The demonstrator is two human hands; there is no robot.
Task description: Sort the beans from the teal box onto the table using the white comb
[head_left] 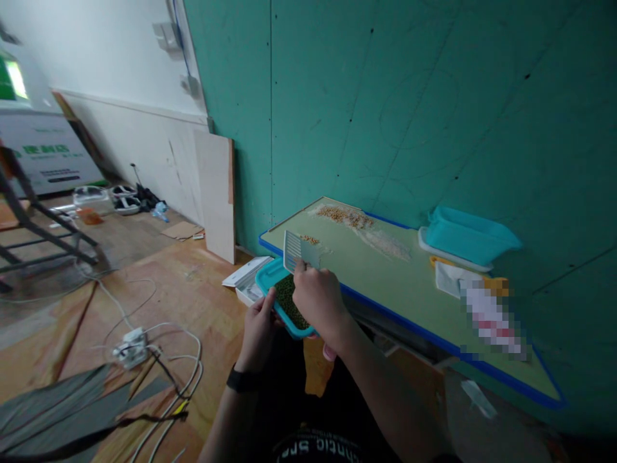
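My left hand [259, 328] grips the near side of a teal tray [268, 275] filled with small dark green beans, held just off the table's near left edge. My right hand [321, 299] is closed on the handle of a pale slotted scraper [299, 251], which stands upright at the table edge above the tray. On the green table [385, 276] lie a few yellow beans [310, 240] by the scraper, a larger yellow pile [346, 217] farther back, and a streak of white grains [388, 243].
A teal lidded container [467, 236] on a white tray sits at the table's back right, with a white packet [453, 279] in front. A power strip and cables [132, 347] lie on the wooden floor at left. A board leans against the wall.
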